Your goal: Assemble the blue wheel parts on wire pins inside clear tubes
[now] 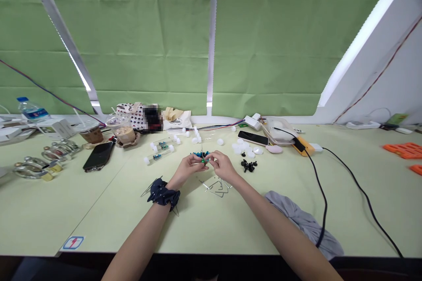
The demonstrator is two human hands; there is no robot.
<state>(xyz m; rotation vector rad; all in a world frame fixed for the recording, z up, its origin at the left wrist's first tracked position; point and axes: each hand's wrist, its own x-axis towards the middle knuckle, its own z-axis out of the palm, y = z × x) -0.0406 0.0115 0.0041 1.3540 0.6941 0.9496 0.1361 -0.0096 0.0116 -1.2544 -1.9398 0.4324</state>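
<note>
My left hand (190, 167) is closed, its fingertips pinching a small green part (203, 160) with a thin metal pin standing up from it. Against the other side of that part, the fingertips of my right hand (221, 164) are pressed together. Small blue pieces (196, 155) lie just behind the fingers. Bent metal wires (217, 188) are scattered on the table in front of the hands. Black round-headed parts (249, 166) sit to the right, with white caps (244, 147) behind them. Clear tubes with white ends (159, 155) lie to the left.
The pale green table (108, 219) also bears a dark phone (99, 156), another phone (253, 138), iced drink cups (124, 134) and a water bottle (33, 110). At the right are grey cloth (303, 219), black cables (325, 197) and orange trays (404, 149).
</note>
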